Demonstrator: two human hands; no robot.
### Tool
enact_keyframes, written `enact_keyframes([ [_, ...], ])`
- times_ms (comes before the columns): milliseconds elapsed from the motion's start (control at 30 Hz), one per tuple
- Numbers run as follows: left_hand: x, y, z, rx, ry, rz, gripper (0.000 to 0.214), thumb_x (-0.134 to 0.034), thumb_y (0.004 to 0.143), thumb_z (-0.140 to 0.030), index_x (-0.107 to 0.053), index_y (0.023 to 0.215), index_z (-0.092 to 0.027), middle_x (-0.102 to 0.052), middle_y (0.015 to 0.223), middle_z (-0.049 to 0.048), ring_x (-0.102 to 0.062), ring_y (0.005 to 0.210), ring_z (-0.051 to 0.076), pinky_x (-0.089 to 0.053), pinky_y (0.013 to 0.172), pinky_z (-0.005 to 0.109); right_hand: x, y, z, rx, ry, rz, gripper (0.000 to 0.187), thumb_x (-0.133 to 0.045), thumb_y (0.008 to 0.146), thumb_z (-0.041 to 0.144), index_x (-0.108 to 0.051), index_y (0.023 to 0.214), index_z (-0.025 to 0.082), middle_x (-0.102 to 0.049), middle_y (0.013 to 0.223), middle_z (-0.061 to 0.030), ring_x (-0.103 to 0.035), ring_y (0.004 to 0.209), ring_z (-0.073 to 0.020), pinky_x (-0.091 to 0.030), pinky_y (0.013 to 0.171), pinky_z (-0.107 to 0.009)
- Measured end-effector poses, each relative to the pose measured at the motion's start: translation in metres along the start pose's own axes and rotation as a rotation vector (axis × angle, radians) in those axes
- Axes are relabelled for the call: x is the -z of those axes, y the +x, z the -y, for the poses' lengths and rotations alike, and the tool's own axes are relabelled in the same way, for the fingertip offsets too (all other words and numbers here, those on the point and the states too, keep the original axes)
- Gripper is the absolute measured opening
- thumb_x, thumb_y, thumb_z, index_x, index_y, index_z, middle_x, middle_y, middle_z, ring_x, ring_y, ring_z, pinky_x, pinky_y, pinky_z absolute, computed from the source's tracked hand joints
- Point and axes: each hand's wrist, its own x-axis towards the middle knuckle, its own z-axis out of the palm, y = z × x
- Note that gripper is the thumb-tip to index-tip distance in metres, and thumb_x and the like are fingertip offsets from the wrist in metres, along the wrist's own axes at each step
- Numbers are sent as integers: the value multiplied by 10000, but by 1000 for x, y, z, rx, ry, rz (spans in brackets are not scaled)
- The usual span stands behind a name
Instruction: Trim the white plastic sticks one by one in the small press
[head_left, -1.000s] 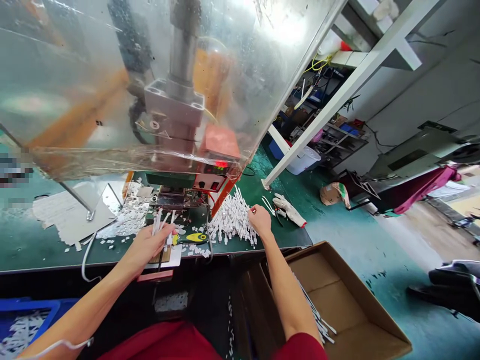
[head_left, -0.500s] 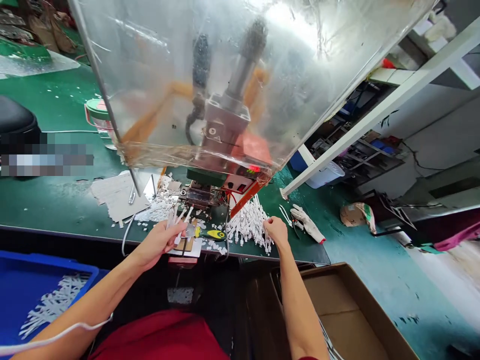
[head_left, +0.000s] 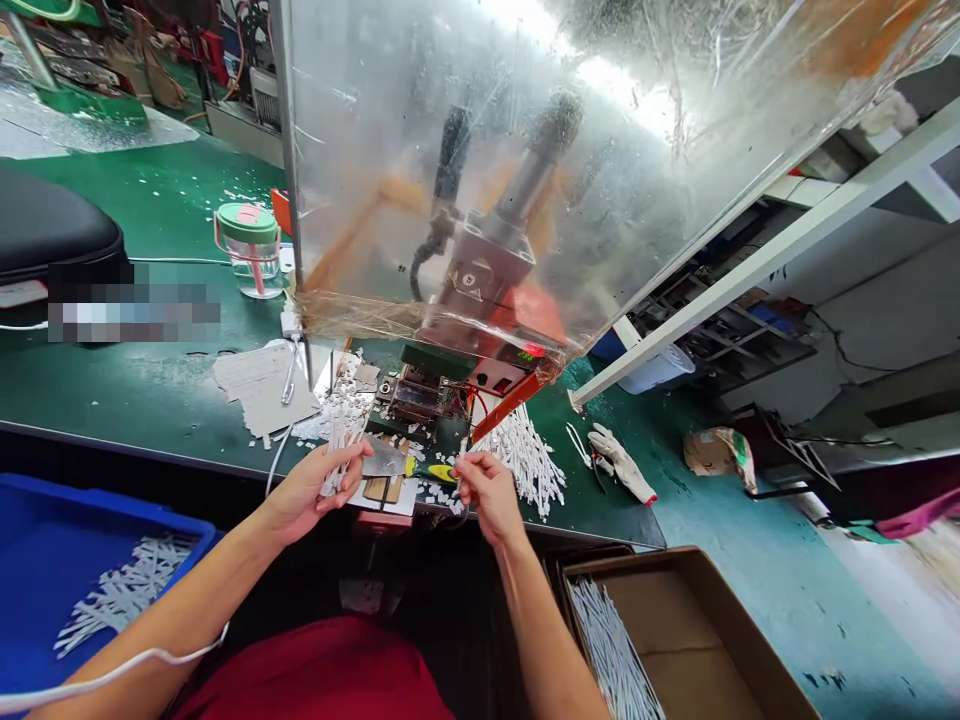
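My left hand (head_left: pixel 315 490) is closed round a bunch of thin white strips (head_left: pixel 337 445) that stand up from its fingers, at the front edge of the green bench (head_left: pixel 150 385). My right hand (head_left: pixel 484 490) is pinched shut just left of a heap of white strips (head_left: pixel 529 455); what it grips is too small to make out. Between the hands lie a yellow-handled tool (head_left: pixel 431 470) and the base of a small press (head_left: pixel 427 400). The press stands behind a clear plastic shield (head_left: pixel 487 170).
A blue bin (head_left: pixel 45 560) with white strips sits low at the left. A cardboard box (head_left: pixel 697 630) holding white strips stands low at the right. A green-lidded jar (head_left: pixel 247 245), paper scraps (head_left: pixel 259 380) and a white glove (head_left: pixel 622 465) lie on the bench.
My right hand has left the heap of strips and moved left toward the press base. My left hand keeps its bunch. The view has swung left.
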Motion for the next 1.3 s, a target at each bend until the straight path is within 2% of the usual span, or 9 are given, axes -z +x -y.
enact_keyframes([
  [100, 0, -1, 0, 1, -1, -14, 270, -675, 841, -393, -634, 884, -129, -449, 521, -60, -366, 386, 38, -135, 319, 133, -22, 2, -9, -33, 6, 51, 305, -798, 686, 404, -637, 737, 150, -695, 612, -26, -394, 351, -32, -315, 341, -154],
  [300, 4, -3, 2, 19, -21, -43, 269, -710, 811, -380, -637, 852, -124, -445, 508, -61, -355, 379, 33, -137, 321, 133, -48, 12, -11, -93, 75, 79, 355, -737, 718, 469, -528, 688, 183, -704, 597, -22, -309, 283, -25, -208, 282, -157],
  [533, 7, -1, 5, 34, -39, -47, 241, -694, 830, -357, -631, 830, -124, -444, 506, -61, -349, 378, 26, -144, 334, 135, -72, 24, -10, -69, 69, 31, 320, -686, 717, 435, -485, 640, 199, -675, 529, -15, -303, 284, -38, -215, 298, -173],
  [933, 7, 2, 8, 44, -12, -60, 268, -704, 808, -391, -615, 814, -138, -443, 500, -66, -346, 370, 33, -139, 329, 141, -77, 34, -12, -69, 44, 20, 288, -656, 709, 412, -489, 611, 200, -674, 529, -19, -347, 289, -53, -223, 306, -182],
  [1033, 5, 2, 8, 49, 27, -49, 352, -690, 813, -436, -552, 663, -149, -435, 489, -53, -349, 370, 37, -126, 336, 159, -77, 34, -11, -72, 49, 23, 288, -663, 706, 406, -485, 607, 202, -668, 520, -15, -344, 283, -51, -235, 307, -184],
  [1133, 1, 5, 10, 56, 93, -11, 521, -656, 830, -493, -404, 503, -176, -356, 437, -58, -299, 346, 32, -104, 352, 192, -77, 35, -11, -65, 55, 26, 299, -666, 708, 410, -482, 598, 203, -663, 516, -14, -344, 281, -50, -242, 306, -186],
  [1300, -12, 14, 13, 56, 225, -14, 581, -658, 820, -524, -333, 465, -200, -285, 389, -74, -237, 332, 32, -94, 383, 222, -77, 36, -9, -43, 72, 44, 321, -684, 718, 415, -481, 593, 200, -648, 504, -3, -353, 287, -47, -241, 300, -179],
])
